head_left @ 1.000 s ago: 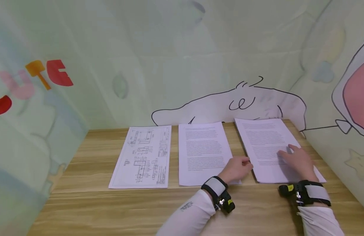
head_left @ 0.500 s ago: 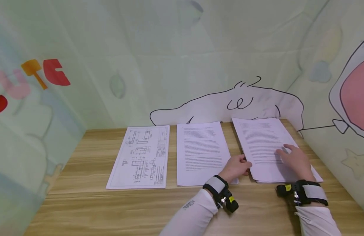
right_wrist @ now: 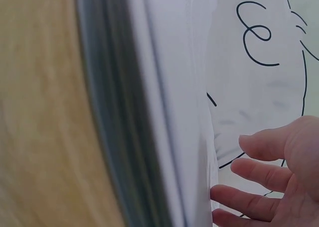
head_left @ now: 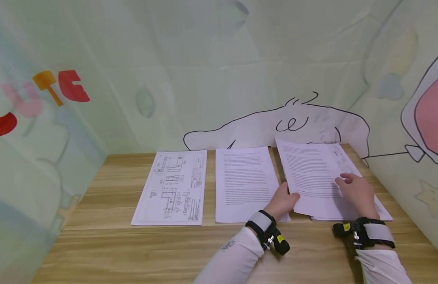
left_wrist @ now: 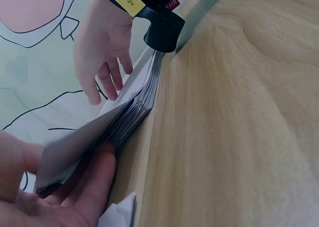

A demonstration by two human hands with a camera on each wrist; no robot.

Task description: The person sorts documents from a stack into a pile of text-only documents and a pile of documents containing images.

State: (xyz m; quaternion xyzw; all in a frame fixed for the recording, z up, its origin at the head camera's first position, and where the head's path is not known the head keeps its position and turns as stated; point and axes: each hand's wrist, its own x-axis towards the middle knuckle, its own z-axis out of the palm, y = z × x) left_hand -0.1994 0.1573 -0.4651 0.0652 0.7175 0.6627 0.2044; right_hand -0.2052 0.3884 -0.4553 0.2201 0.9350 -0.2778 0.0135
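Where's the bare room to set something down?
The table is bare left of the drawing and in front of it, as far as the left sleeve. Only narrow strips flank the middle pages. Crowded: the right-hand stack, with left hand and right hand at it.

A white left sleeve [head_left: 230, 256] carries small dark print [head_left: 227, 246] near its cuff; the white right sleeve [head_left: 382, 265] is creased at its end. The left strap [head_left: 263, 227] and right strap [head_left: 377, 233] are black, each with a pale grey panel. Beside them sit a black left camera [head_left: 281, 246] and right camera [head_left: 341, 230], both yellow-labelled, with silvery metal fittings. By the rounded right camera, a red tag [left_wrist: 172, 4] shows pale lettering.
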